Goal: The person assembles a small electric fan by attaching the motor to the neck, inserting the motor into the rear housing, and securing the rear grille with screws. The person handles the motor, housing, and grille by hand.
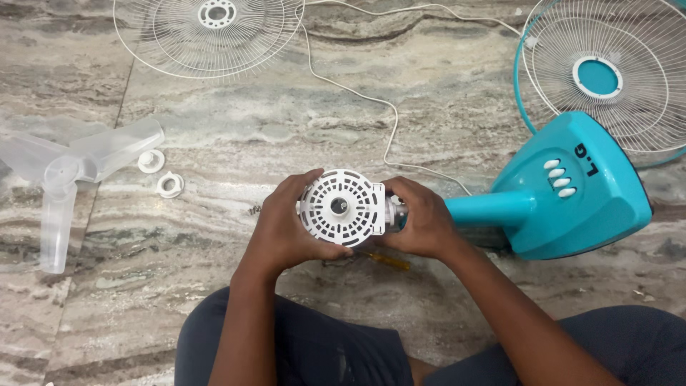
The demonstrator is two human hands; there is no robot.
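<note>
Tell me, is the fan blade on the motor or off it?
Off. The clear blade lies on the floor left of both hands; the white motor housing held by the left hand and right hand shows a bare shaft.

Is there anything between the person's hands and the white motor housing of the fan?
Nothing visible. The left hand and the right hand already grip the white motor housing directly from both sides, above the yellow screwdriver on the floor.

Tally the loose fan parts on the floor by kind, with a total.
Wire fan guards: 2
Clear blade: 1
White ring nuts: 2
Screwdriver: 1
Total: 6
Both hands, left hand and right hand, hold the white motor housing.
</note>
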